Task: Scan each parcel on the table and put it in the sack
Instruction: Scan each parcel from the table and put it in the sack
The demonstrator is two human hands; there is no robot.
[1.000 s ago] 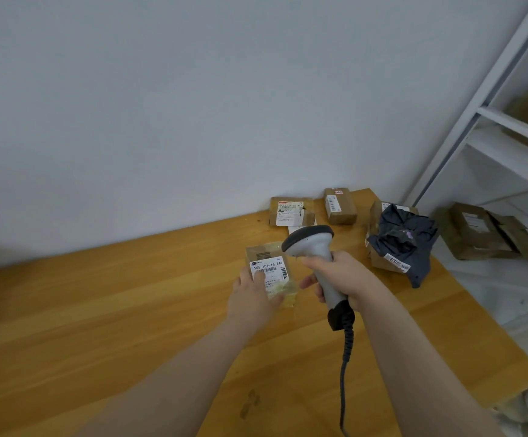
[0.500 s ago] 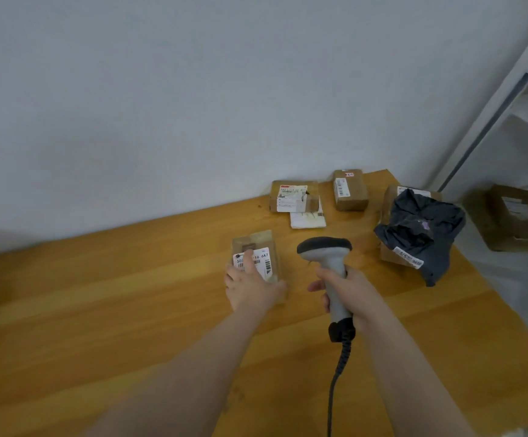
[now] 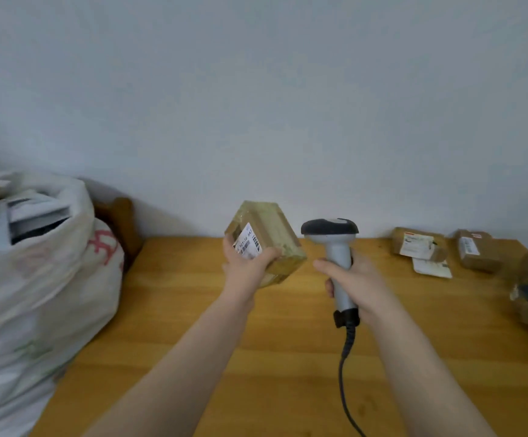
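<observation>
The left hand grips the parcel above the table; the sack lies at its nine o'clock, nearer this hand. The right hand, at three o'clock, clasps the scanner.

"101-16 6A7" on label of parcel

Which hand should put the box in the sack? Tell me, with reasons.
Left. The left hand grips the taped box, and the sack stands on that side. The right hand holds the scanner, farther from the sack.
</observation>
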